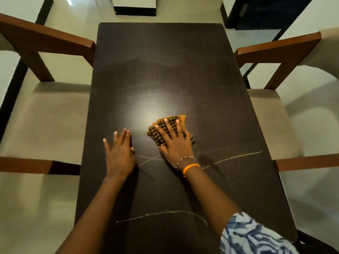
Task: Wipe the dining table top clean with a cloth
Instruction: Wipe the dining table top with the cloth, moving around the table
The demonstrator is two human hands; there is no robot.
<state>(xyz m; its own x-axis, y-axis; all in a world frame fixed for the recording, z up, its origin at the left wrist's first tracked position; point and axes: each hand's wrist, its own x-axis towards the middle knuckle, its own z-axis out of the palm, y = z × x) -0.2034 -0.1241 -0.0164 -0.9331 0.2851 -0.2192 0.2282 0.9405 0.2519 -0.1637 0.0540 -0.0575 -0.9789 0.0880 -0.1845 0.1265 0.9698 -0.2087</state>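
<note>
Dark table (165, 70) under checked cloth (181, 119)

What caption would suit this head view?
Right hand presses a checked cloth flat on the dark table; left hand rests alongside.

Cloth (169, 129) partly under right hand (177, 145); table's (165, 70) near edge cut off.

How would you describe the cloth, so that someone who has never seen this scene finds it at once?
Start at the dark dining table that fills the middle of the view, with a chair on each side. Near its centre the right hand lies flat, fingers spread, on a folded cloth. The cloth is the only patterned thing on the table top: orange-brown with dark checks, while the left hand beside it rests on bare wood.
</note>
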